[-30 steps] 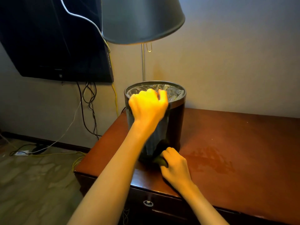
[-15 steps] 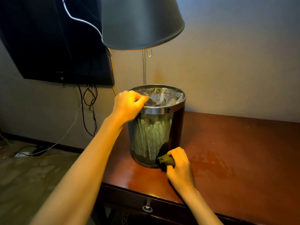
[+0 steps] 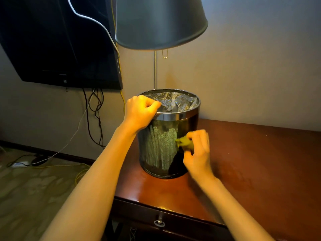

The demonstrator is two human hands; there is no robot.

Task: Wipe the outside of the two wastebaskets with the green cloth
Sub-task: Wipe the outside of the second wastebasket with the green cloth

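Where crowded from above: lamp (image 3: 160, 23), dark shade overhanging the wastebasket (image 3: 161, 148), thin metal pole rising just behind its far rim.
Television (image 3: 60, 40): wall-mounted, up and left of the basket, well apart from both hands.
Cables (image 3: 93, 115): dangling below the television, trailing down to the carpet (image 3: 34, 197) left of the desk (image 3: 260, 162).
Left hand (image 3: 140, 112): clenched on the near-left rim, thumb lying along the top of the metal band.
Right hand (image 3: 198, 150): pinching the green cloth (image 3: 185, 142) at the basket's right side, somewhat blurred.
Green cloth: bunched small, pressed against the outer wall about halfway up.
Wastebasket position: upright on the desk, near its left edge, set back a little from the front edge.
Open room: bare desk top spreading wide to the right; only a narrow strip toward the left edge.
Drawer pull (image 3: 159, 222): small metal ring on the front face, below the basket.
Materials: glossy dark cylinder with a chrome band; crinkled clear liner (image 3: 175, 101) inside; polished reddish wood; patterned carpet.
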